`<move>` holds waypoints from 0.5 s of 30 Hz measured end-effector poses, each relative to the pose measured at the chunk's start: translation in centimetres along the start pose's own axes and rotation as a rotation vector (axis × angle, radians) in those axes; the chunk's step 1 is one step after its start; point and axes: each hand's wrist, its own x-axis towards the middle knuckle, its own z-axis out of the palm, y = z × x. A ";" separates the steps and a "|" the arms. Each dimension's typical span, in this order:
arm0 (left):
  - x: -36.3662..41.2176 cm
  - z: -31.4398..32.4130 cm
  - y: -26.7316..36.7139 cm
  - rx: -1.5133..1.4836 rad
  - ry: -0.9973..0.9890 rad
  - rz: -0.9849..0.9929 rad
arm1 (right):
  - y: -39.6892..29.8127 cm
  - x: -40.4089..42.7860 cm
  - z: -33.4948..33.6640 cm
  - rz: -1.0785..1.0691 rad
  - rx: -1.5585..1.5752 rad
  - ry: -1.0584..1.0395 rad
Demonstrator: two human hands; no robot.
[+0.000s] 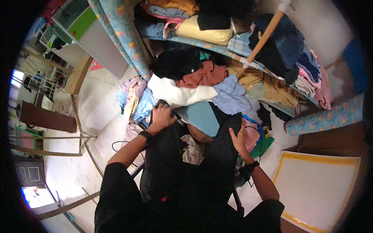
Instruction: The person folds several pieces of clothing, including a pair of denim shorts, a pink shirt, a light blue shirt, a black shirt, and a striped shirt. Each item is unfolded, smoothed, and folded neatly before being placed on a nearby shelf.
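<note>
My left hand (pixel 163 118) rests on my left knee, its fingers spread over the black trousers (pixel 166 142). Against the outer side of my right knee lies my right hand (pixel 239 141), with nothing in it. A heap of clothes covers the floor before me. In it are a white fluffy garment (pixel 177 94), a rust-red garment (pixel 204 75) and a blue checked shirt (pixel 233 97). Between my knees is a light-blue knitted cloth (pixel 201 118). A crumpled pale cloth (pixel 192 150) lies lower down. Beside my right hand are pink cloth (pixel 251 135) and green cloth (pixel 263 148).
A shelf rack with a floral fabric cover (pixel 192 43) holds stacked clothes behind the heap. Its orange pole (pixel 265 36) slants upward. More clothes (pixel 137 96) lie at the left. A white board with yellow tape edges (pixel 317 189) is at right. Metal frames (pixel 81 145) stand left.
</note>
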 end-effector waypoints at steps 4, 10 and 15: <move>-0.1 -0.5 -0.7 -0.092 0.029 0.017 | 0.0 -0.2 0.6 -0.016 0.021 -0.016; 0.3 -0.1 -1.2 -0.245 0.212 -0.024 | -3.0 -0.1 0.8 0.011 -0.261 -0.034; 0.5 0.6 -2.3 -0.378 0.284 -0.087 | -3.5 2.5 2.3 -0.512 -0.602 0.069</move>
